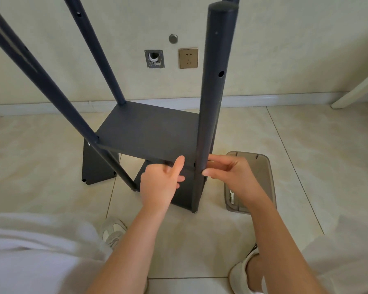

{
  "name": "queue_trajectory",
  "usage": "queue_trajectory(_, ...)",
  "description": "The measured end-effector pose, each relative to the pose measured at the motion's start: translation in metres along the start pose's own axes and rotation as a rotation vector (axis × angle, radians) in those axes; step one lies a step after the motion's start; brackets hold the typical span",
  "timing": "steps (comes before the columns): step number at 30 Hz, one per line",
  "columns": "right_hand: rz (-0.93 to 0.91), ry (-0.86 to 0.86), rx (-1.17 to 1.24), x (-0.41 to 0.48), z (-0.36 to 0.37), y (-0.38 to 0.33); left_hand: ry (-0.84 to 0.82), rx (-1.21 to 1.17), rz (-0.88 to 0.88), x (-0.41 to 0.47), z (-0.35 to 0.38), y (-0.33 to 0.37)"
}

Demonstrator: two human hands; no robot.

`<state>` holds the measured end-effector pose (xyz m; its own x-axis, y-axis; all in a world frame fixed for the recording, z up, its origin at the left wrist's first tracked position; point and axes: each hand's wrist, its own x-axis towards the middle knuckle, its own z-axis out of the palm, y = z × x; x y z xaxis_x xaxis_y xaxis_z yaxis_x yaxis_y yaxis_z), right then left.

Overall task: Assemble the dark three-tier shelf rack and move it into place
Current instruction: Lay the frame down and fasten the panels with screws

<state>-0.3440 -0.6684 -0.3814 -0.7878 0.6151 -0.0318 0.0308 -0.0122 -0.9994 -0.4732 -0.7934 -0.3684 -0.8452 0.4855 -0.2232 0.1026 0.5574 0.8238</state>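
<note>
A dark shelf rack stands on the tiled floor by the wall. Its dark shelf board [149, 130] sits between several round upright poles, with a lower board [179, 187] underneath. The near right pole [212, 98] rises straight in front of me. My left hand [160, 183] grips the front edge of the shelf board, thumb up on top. My right hand [232, 170] pinches something at the pole where the board meets it; what it pinches is hidden by the fingers.
A shallow tan tray [261, 172] holding a small white tool [231, 197] lies on the floor right of the rack. A wall socket [188, 57] and an open wall box [154, 59] are behind. A white furniture leg [357, 92] slants at far right. My shoes are below.
</note>
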Motion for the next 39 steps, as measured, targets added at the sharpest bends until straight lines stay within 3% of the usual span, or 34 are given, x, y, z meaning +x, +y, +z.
queue_trajectory(3,0.031,0.015,-0.024,0.002,-0.002,-0.001,0.217,0.174,0.476,-0.008,-0.008,0.005)
queue_trajectory(5,0.054,0.000,-0.018,0.002,-0.003,-0.001,0.215,0.286,0.785,-0.010,-0.010,0.012)
queue_trajectory(6,0.075,-0.005,-0.020,0.003,-0.004,-0.002,0.150,0.360,0.840,-0.008,-0.009,0.014)
queue_trajectory(8,0.116,0.001,-0.046,0.005,-0.005,-0.004,-0.034,0.511,0.790,-0.001,-0.008,0.015)
queue_trajectory(10,0.138,-0.001,-0.063,0.007,-0.006,-0.006,-0.112,0.551,0.733,0.002,-0.004,0.017)
queue_trajectory(14,0.177,0.001,-0.033,0.008,-0.005,-0.007,-0.044,0.417,0.775,0.001,0.001,0.023)
queue_trajectory(19,0.326,-0.139,0.107,0.007,-0.015,-0.011,-0.033,0.455,0.798,0.005,-0.001,0.018)
queue_trajectory(23,0.433,-0.010,0.049,0.015,-0.007,-0.012,-0.037,0.439,0.809,0.004,0.001,0.015)
queue_trajectory(29,0.308,0.043,-0.251,0.022,0.008,-0.021,0.045,0.501,0.834,0.004,0.003,0.012)
queue_trajectory(39,0.330,-0.014,-0.232,0.024,0.001,-0.022,-0.043,0.533,0.933,0.010,0.003,-0.007)
